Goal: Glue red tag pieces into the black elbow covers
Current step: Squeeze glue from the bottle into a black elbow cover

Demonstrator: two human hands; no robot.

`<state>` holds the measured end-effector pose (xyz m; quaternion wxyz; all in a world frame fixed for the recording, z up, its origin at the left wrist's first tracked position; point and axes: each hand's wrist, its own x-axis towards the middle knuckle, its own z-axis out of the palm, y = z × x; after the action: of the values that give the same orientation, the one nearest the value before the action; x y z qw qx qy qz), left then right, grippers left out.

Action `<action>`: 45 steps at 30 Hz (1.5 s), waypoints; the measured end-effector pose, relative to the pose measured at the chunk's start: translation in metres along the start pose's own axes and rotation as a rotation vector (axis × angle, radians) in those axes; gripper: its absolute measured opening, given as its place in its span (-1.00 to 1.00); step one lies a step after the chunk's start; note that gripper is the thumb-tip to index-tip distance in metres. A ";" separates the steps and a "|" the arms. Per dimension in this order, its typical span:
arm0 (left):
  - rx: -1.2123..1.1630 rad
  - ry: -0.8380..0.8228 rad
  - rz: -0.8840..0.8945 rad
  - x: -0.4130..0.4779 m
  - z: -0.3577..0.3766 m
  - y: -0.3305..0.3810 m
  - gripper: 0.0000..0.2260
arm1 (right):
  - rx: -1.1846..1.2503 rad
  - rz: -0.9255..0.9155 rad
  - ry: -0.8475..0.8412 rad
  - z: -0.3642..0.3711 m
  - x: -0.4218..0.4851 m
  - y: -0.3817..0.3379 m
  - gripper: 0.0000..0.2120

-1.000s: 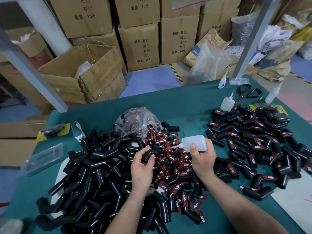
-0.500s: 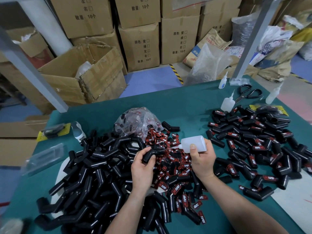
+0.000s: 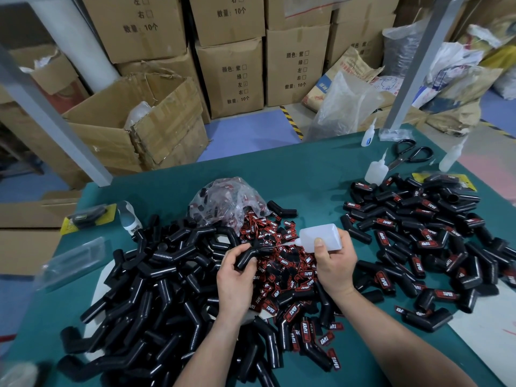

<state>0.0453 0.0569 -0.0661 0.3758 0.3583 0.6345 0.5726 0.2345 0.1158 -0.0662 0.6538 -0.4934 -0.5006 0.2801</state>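
Centre frame: left hand (image 3: 237,279) grip pinches 1 elbow cover (image 3: 247,257), right hand (image 3: 336,265) grip clasps the glue bottle (image 3: 321,235); advise a light squeeze, nozzle touching the cover.

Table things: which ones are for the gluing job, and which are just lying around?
For the job: glue bottle in right hand, elbow cover in left hand, red tags, black cover pile.
Lying about: scissors, spare bottles, cardboard boxes.
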 end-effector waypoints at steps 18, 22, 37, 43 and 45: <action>-0.012 -0.004 -0.027 -0.001 0.000 0.002 -0.70 | 0.013 -0.021 -0.002 -0.001 -0.001 0.003 -0.81; -0.025 -0.008 -0.037 -0.001 0.000 0.001 -0.70 | 0.000 -0.021 -0.004 -0.001 -0.001 0.003 -0.77; 0.023 0.012 -0.020 0.001 0.000 -0.001 -0.68 | -0.005 0.012 0.011 -0.001 0.003 0.001 -0.71; 0.024 0.024 0.003 0.001 0.001 0.000 -0.65 | 0.001 0.022 0.019 0.000 0.003 0.001 -0.80; 0.023 0.024 0.000 0.001 0.001 0.000 -0.66 | -0.008 0.006 0.015 0.000 0.002 0.001 -0.83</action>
<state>0.0457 0.0580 -0.0662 0.3638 0.3558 0.6455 0.5695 0.2348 0.1178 -0.0659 0.6546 -0.4997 -0.4953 0.2764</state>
